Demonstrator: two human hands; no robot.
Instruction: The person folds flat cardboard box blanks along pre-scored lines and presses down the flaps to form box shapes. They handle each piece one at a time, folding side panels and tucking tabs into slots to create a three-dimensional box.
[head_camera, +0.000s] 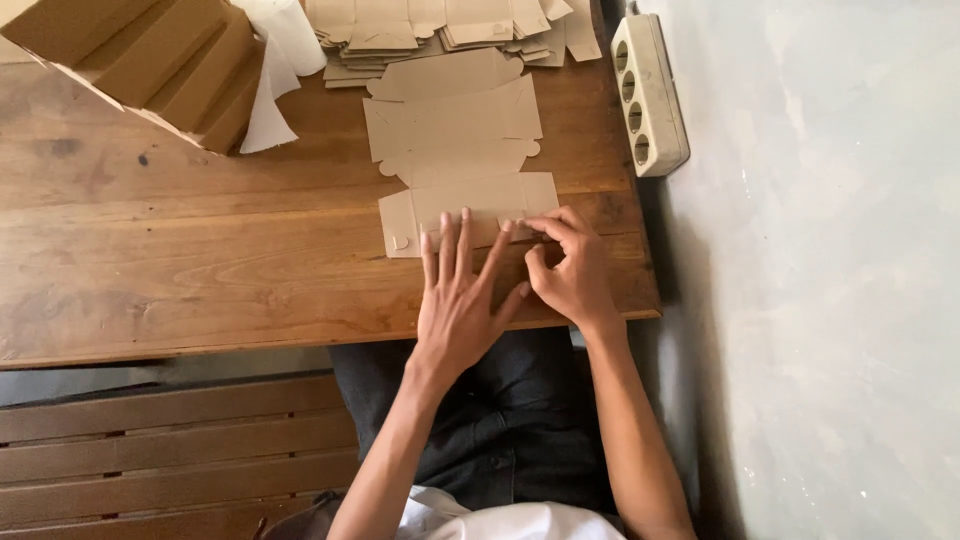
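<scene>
A flat brown cardboard box blank (455, 130) lies on the wooden table (180, 260), its near panel folded toward me. My left hand (458, 300) rests flat on that near panel with its fingers spread. My right hand (570, 270) pinches a small flap at the panel's right end between thumb and forefinger.
A stack of more flat blanks (450, 30) lies at the table's far edge. An open cardboard carton (150, 60) with folded boxes and white paper (275, 70) stands at the far left. A white power strip (648, 95) lies along the right edge. A wooden bench (170, 450) is below.
</scene>
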